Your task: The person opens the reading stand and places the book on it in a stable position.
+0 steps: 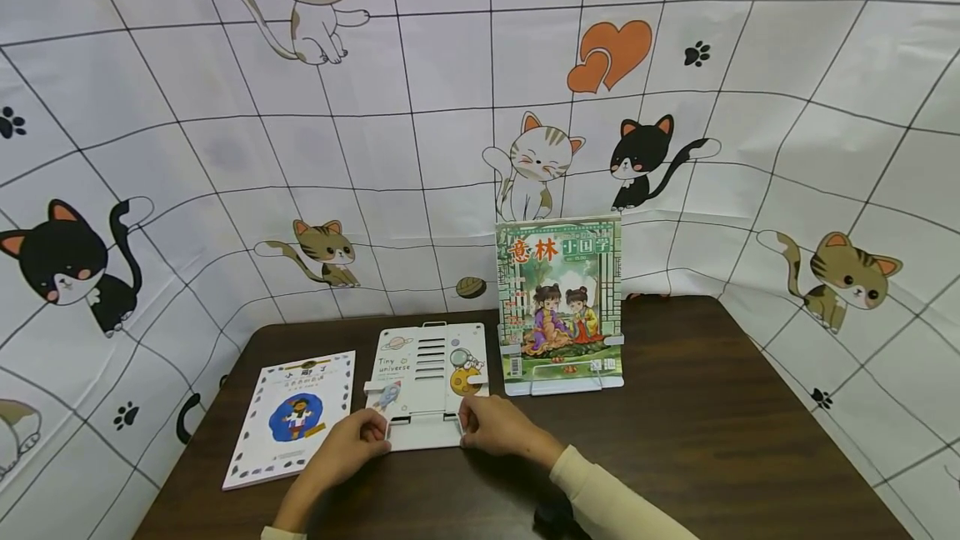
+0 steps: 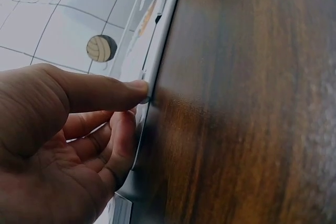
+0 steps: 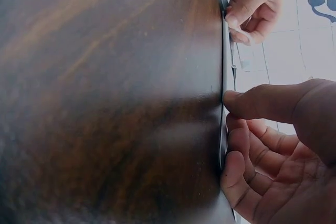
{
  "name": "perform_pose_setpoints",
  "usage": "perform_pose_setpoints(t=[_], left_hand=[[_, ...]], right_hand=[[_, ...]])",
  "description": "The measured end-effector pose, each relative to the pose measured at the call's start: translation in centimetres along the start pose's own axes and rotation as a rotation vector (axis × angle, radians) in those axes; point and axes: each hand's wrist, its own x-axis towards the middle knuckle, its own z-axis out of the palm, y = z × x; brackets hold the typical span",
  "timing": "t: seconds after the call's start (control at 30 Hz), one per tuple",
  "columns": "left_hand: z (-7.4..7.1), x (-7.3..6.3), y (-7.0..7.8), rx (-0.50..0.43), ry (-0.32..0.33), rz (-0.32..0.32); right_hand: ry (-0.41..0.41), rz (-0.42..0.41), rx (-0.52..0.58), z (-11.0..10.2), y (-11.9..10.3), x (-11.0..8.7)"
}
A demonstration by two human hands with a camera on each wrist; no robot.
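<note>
A white book stand [image 1: 430, 357], printed with "Tiny universe", a rocket and an astronaut, is at the middle of the table, with slots down its centre and a clear front lip. My left hand [image 1: 350, 445] pinches its near left corner; the left wrist view shows that thumb [image 2: 110, 93] on the edge, fingers curled behind. At the near right corner my right hand [image 1: 501, 426] pinches the same edge, its thumb [image 3: 262, 102] against the rim in the right wrist view. Whether the stand lies flat cannot be told.
Left of the stand lies a white book [image 1: 292, 419] with a blue round picture. Behind to the right, a green magazine [image 1: 558, 298] leans upright on another white stand [image 1: 517, 387]. A dark object [image 1: 552, 517] sits by the right sleeve. Cat-printed cloth [image 1: 450, 148] hangs behind the dark wooden table [image 1: 675, 440].
</note>
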Motion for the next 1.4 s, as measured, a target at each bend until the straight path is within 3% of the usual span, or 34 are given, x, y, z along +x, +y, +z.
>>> perform_pose_setpoints(t=[0.27,0.37,0.67,1.0,1.2,1.3,1.4], left_hand=[[-0.2,0.3,0.1,0.002,-0.013,0.063],[-0.2,0.2,-0.1,0.008,-0.014,0.056],[-0.1,0.1,0.0,-0.003,0.007,0.016],[0.0,0.1,-0.1,-0.028,0.029,0.016],[-0.4,0.3,-1.0,-0.052,-0.027,0.017],[-1.4,0.4,-0.8,-0.075,-0.047,0.025],[-2.7,0.6,0.3,-0.097,0.013,-0.004]], right_hand=[[0.063,-0.161,-0.049,2.6,4.1,1.8],[0.045,-0.167,-0.048,3.1,4.5,2.1],[0.002,-0.084,-0.067,0.0,-0.4,0.2],[-0.003,-0.081,-0.093,0.2,-0.6,0.1],[-0.033,-0.088,0.088,-1.3,-0.3,-0.3],[0.036,-0.059,0.16,-2.6,0.0,-0.4],[0.175,0.013,0.172,-3.5,0.2,-0.2]])
